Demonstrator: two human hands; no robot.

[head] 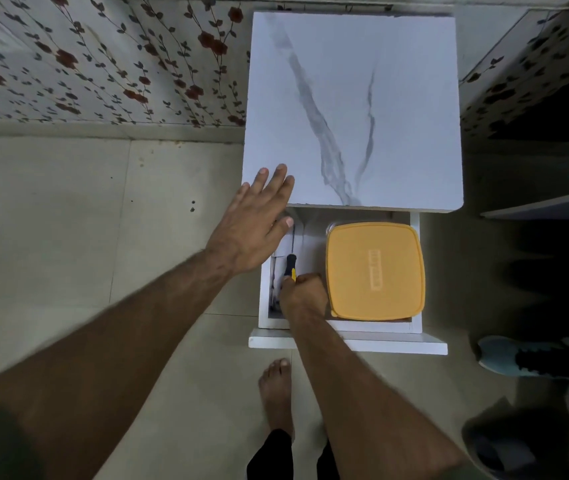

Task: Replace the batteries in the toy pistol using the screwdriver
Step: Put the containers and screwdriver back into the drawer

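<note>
Black and yellow plastic, that is the handle of the screwdriver (291,266), and it lies in the open drawer (416,271) of the small white marble-patterned table (380,98), along the drawer's left side, just beside the box with the orange lid (375,271) that fills its right side. I judge the tool light and stiff, with a grippy moulded handle that should not slip, so the handle is the place to take it, well back from the thin shaft, which points toward the drawer's far edge and is hard to make out against the white paper under it. My right hand (305,292) is down in the drawer with its fingers curled around the near end of that handle; the fingertips are hidden under my knuckles, so I cannot tell how tightly they close, but the handle is pinched in them. My left hand (259,220) is spread flat, fingers straight and apart, resting at the near left corner of the tabletop with the thumb hanging over the drawer; it holds nothing. The toy pistol and batteries are not in sight here.
</note>
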